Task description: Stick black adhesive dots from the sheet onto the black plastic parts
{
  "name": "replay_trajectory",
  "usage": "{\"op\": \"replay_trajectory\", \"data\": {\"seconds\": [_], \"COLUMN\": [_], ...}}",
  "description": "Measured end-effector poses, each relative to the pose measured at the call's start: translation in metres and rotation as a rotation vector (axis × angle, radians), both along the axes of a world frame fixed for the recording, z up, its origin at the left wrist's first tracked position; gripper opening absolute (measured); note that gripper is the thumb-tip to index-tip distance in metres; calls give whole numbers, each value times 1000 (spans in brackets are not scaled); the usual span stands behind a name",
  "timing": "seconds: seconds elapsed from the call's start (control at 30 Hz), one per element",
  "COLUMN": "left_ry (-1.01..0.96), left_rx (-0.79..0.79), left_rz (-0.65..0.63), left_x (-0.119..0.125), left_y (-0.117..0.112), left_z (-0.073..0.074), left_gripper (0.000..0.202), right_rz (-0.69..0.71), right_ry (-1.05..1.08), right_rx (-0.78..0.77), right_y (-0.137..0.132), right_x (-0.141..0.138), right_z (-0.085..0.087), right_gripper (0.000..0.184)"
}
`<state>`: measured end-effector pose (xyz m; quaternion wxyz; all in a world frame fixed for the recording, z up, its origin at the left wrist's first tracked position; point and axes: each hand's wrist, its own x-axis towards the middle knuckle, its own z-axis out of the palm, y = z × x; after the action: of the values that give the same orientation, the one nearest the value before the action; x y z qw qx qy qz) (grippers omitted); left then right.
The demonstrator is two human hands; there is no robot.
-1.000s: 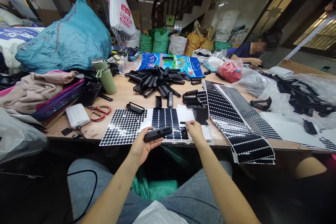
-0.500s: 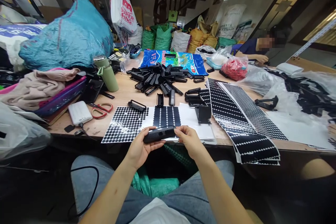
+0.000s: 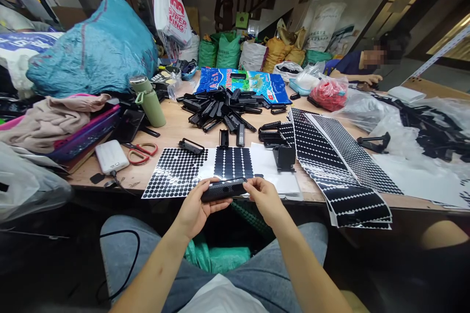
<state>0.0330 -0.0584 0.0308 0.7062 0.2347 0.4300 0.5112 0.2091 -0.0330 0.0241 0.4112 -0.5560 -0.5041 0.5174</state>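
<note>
A long black plastic part (image 3: 223, 190) with a ribbed, carbon-look side is held just in front of the table edge. My left hand (image 3: 196, 208) supports its left end, thumb on top and fingers beneath. My right hand (image 3: 265, 199) pinches at the right end; whether a small piece sits between those fingertips is hidden. Beyond the hands lie a sheet of round black stickers (image 3: 172, 171) and a sheet of oblong black stickers (image 3: 233, 162). Similar black parts (image 3: 220, 107) are heaped farther back, with several standing nearer.
Red-handled scissors (image 3: 143, 152), a white power bank (image 3: 112, 157) and a green bottle (image 3: 149, 102) stand at left. Long sticker sheets (image 3: 330, 166) overhang the table edge at right. A black bracket (image 3: 284, 158) stands on white paper. Another person (image 3: 352, 66) sits at the far right.
The black part has tipped slightly, so more of its upper face shows. Both hands stay in nearly the same place and keep their hold.
</note>
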Motion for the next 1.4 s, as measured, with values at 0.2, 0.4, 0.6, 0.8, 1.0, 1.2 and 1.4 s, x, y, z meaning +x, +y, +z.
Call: {"op": "replay_trajectory", "data": {"seconds": [0.2,0.4,0.6,0.8,1.0,1.2,1.4], "left_ry": [0,1,10,57,720,1587,1474], "left_rx": [2,11,17,-5,127,370,404], "left_rz": [-1,-10,-11,-26,-261,52,42], "left_x": [1,3,5,4,-38,-114,-128], "left_y": [-1,-4,-3,-14,32,156,173], "left_z": [1,4,4,4,-7,-28,-34], "left_gripper": [21,21,21,25,39,41,13], "right_rz": [-24,-53,-106,-239,139,246,358], "right_ry": [-141,-214,-261,-117,262,-163,-621], "right_rx": [95,144,192,203,-61,92,329], "right_y": [-5,-11,-15,-19,-28,-26,46], "right_x": [-1,-4,-8,-12,-11,-32,-103], "right_z": [4,12,12,-1,-24,-40,-37], "right_gripper": [22,20,20,27,25,16,14]}}
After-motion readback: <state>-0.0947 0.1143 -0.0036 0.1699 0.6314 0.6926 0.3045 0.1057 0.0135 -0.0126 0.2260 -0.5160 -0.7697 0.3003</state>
